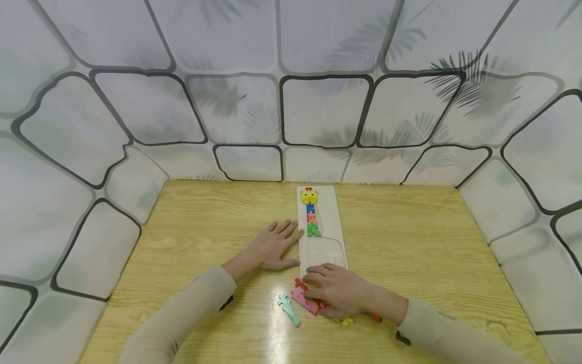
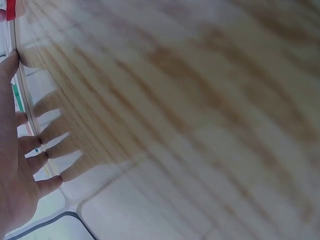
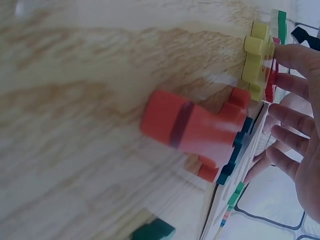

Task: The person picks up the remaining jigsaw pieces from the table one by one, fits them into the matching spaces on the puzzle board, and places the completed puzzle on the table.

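Tabletop [image 1: 404,237]: yellow puzzle piece [image 3: 257,62] partly beneath right grip [image 1: 337,289].

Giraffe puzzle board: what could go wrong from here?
1. The right hand is among closely grouped pieces, so it might nudge or drag a neighbour, such as the loose pink piece or the yellow piece.
2. The left hand is at the left edge of the board; a sideways push could skew it.
3. The set green piece has bare board below it, so a bump while fitting another piece might shift it.
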Demonstrator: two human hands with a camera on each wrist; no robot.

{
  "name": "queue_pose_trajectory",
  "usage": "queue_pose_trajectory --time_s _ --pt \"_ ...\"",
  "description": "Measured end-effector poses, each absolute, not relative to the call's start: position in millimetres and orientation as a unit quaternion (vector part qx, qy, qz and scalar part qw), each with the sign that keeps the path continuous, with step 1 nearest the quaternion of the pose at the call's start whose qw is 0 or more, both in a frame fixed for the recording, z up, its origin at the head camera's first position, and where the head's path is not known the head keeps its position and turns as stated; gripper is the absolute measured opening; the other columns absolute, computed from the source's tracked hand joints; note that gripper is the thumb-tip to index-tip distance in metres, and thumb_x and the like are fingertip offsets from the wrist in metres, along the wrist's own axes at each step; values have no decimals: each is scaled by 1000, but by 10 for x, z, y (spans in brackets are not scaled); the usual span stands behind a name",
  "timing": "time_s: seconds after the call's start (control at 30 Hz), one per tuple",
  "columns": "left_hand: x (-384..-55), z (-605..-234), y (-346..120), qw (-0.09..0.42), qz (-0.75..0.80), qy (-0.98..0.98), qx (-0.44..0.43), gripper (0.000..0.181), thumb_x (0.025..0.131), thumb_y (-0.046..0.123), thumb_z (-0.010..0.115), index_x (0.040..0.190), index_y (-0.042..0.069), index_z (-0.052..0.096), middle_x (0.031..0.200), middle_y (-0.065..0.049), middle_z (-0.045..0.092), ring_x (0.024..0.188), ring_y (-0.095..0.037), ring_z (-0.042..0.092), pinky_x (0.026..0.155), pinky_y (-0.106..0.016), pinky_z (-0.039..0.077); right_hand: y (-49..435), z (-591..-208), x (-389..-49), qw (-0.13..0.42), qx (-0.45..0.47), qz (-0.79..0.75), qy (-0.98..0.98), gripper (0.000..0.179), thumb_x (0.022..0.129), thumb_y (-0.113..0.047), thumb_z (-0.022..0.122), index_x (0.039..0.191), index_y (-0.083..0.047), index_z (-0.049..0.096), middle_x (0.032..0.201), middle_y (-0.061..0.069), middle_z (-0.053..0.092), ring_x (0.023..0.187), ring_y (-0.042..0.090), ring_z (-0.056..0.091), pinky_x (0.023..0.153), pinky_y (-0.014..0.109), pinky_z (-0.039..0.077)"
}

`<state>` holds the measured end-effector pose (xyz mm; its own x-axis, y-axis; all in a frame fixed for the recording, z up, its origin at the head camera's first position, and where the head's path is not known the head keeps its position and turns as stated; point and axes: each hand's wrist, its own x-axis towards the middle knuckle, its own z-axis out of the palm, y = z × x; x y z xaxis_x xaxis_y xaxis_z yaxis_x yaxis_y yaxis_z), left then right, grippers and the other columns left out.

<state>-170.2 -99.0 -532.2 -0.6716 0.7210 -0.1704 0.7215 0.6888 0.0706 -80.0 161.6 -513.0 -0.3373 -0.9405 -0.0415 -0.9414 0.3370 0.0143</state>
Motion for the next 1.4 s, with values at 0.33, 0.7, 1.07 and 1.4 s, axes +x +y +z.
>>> queue_pose_trajectory --time_s 0.33,0.7,1.07,1.4 --pt "-1699 -5316 -989 88 5 914 395 89 102 74 41 170 19 24 178 -14 20 165 -34 24 133 -58 27 1593 -5101 -801 36 -568 7 822 42 98 -59 65 129 -32 72 141 -2 66 138 23 58 116 43 51" --pt "-1694 -5319 -985 90 3 917 389 89 102 74 42 170 20 24 178 -13 19 165 -33 23 133 -57 26 1608 -5057 -782 41 -549 20 835 44 96 -59 66 130 -31 72 145 -2 64 139 23 57 115 43 51" --pt "-1702 -5323 -983 88 -2 916 391 89 101 76 40 170 21 24 178 -13 19 165 -33 23 132 -57 28 1622 -4967 -820 52 -517 7 854 47 96 -58 68 130 -25 71 146 0 65 141 24 57 117 44 50" --pt "-1706 -5325 -981 88 0 917 390 90 101 77 40 170 21 25 178 -12 20 165 -32 25 132 -57 29 1682 -4986 -898 22 -498 -18 867 49 91 -56 74 127 -24 71 143 3 66 138 27 60 112 46 54"
